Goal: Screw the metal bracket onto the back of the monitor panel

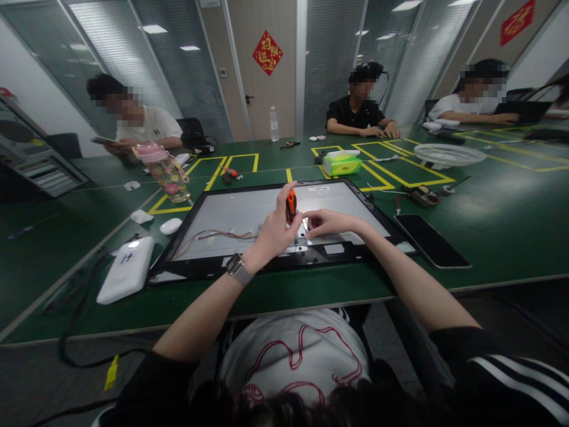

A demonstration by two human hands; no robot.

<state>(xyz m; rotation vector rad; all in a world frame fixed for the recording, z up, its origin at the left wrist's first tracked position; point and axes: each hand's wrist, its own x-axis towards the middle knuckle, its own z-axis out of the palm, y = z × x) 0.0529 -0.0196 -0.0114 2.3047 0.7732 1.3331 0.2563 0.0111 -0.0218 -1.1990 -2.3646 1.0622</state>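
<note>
A flat monitor panel lies face down on the green table, its grey back up and a thin bundle of wires across it. My left hand, with a watch on the wrist, is closed around an orange-handled screwdriver held upright over the panel's near edge. My right hand pinches at the panel right beside the screwdriver's tip; what its fingers hold is too small to make out.
A white device and a white mouse lie left of the panel, a pink-lidded bottle behind them. A dark phone lies to the right. A green tissue box, a white fan and three seated people are further back.
</note>
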